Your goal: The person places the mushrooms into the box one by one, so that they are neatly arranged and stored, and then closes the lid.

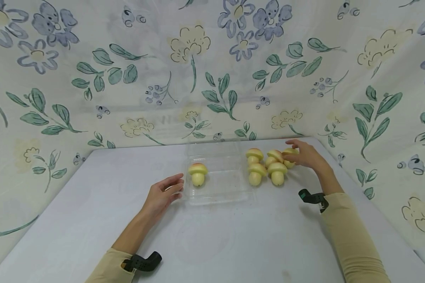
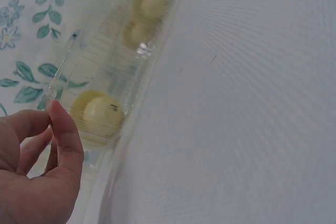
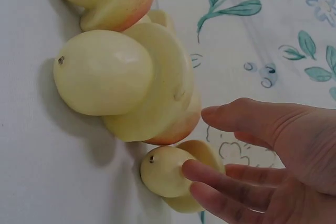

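One pale yellow mushroom-shaped piece (image 1: pixel 198 175) with a reddish cap top stands in the left part of a clear plastic container (image 1: pixel 219 192). My left hand (image 1: pixel 164 194) is at the container's left edge, its fingertips against or very near the rim. In the left wrist view, thumb and finger come together at that rim; a firm pinch cannot be made out. Several like pieces stand grouped right of the container, among them a front one (image 1: pixel 278 175). My right hand (image 1: pixel 306 155) reaches over the far-right piece (image 3: pixel 167 172), thumb and fingers spread, fingertips close to or touching it.
The container's transparent lid (image 1: pixel 212 148) stands raised along its back side. Behind the white table (image 1: pixel 212 243) hangs a floral cloth (image 1: pixel 212 59). Each wrist carries a black camera, like the one on the left wrist (image 1: pixel 143 262).
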A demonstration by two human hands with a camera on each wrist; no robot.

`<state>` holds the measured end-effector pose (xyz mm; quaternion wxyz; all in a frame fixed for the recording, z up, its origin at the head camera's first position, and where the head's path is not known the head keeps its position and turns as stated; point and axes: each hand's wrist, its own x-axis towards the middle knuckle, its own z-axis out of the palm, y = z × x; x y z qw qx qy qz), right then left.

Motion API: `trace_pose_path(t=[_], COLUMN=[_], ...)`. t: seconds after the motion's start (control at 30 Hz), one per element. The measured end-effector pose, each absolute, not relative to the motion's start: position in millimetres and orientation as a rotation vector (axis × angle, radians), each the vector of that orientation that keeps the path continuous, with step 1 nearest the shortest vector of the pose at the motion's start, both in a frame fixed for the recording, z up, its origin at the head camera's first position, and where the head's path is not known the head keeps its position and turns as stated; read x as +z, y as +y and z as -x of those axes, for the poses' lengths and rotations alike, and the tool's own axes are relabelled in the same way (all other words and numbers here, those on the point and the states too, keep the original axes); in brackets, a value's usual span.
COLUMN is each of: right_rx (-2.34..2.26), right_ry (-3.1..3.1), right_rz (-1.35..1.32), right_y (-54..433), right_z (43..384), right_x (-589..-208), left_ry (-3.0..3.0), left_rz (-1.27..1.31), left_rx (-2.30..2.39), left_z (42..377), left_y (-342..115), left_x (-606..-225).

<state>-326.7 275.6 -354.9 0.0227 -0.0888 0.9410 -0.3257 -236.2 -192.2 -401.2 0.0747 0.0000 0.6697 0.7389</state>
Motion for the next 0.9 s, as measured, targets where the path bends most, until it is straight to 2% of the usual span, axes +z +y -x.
trace_pose_path(t=[0.6, 0.9], right_rx=[-0.917, -0.819], right_ry=[2.934, 2.972], right_rz=[0.222, 0.106], right_y=[286, 289], right_z=[332, 336], right_x=[-371, -373], left_ry=[2.038, 2.031], left_rz=[0.044, 0.032], left_rx=[2.197, 2.211], left_z=[236, 237], left_y=[-191, -190], left_x=[-402, -402])
